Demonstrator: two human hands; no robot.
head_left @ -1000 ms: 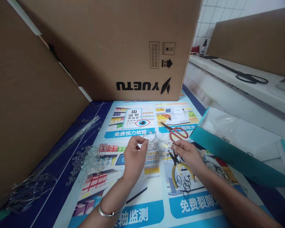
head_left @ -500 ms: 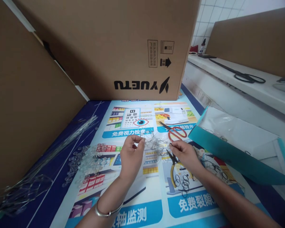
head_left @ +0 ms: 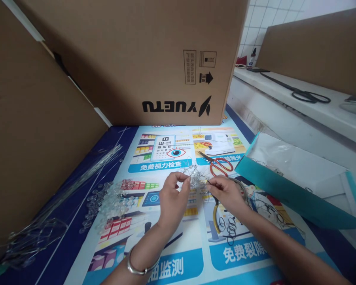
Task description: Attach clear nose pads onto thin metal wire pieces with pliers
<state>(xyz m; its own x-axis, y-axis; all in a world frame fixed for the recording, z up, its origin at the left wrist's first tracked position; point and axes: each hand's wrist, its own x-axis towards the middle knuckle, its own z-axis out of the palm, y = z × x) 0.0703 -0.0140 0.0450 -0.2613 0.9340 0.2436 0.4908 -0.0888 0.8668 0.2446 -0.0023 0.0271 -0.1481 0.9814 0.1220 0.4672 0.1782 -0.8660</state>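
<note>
Both hands meet over the printed mat, a short gap apart. My left hand (head_left: 175, 194) is closed in a pinch at the left side of a tangle of thin wire (head_left: 197, 175) with small clear beads on it. A strand seems to run into its fingertips. On the other side of the tangle, my right hand (head_left: 227, 192) pinches something small and dark, too small to name. Under that hand lie yellow-handled pliers (head_left: 215, 215), partly hidden. Red-handled scissors (head_left: 221, 166) rest just beyond. Several black rings (head_left: 231, 229) lie nearer me.
Loose clear beads (head_left: 109, 204) and a bundle of thin wires (head_left: 86, 178) lie at left. A teal box (head_left: 290, 190) stands at right. Large cardboard (head_left: 121, 67) walls off the back and left. Black scissors (head_left: 311, 97) lie on a white ledge (head_left: 338, 113).
My left hand has moved right, and my right hand slightly left, so they are closer together. The wire tangle looks more bunched between them.
</note>
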